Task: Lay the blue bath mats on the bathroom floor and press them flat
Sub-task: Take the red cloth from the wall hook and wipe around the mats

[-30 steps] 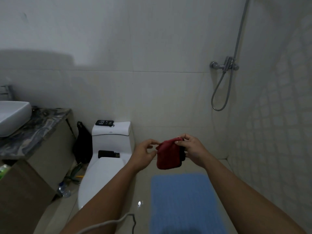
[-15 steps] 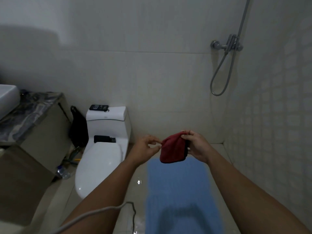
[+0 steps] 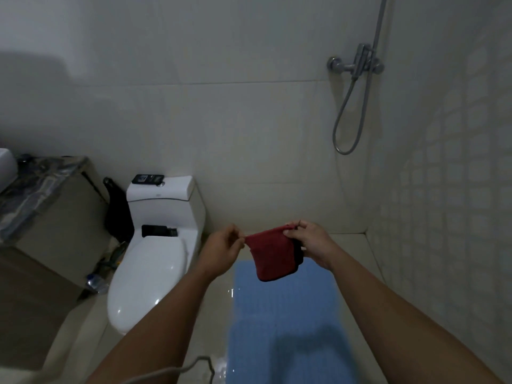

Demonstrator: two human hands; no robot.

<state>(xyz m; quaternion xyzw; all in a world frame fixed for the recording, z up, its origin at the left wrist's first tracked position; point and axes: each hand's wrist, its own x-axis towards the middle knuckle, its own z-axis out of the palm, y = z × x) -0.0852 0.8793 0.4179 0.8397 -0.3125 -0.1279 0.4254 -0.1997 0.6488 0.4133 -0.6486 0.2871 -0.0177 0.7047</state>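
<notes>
Mat, blue (image 3: 288,322): lies below our hands, long axis running away from us; left hand (image 3: 221,249) and right hand (image 3: 310,242) pinch red cloth (image 3: 273,254) above its far end.

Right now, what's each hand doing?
Left hand: pinching the red cloth at its left corner.
Right hand: gripping the red cloth's right edge.

cloth (image 3: 273,254): we hold it between the fingers (image 3: 235,239) of both hands
mat (image 3: 282,314): on the floor, below and nearer than our fingers
toilet (image 3: 155,253): left of our fingers
shower hose (image 3: 349,117): on the wall, above and right of them
</notes>
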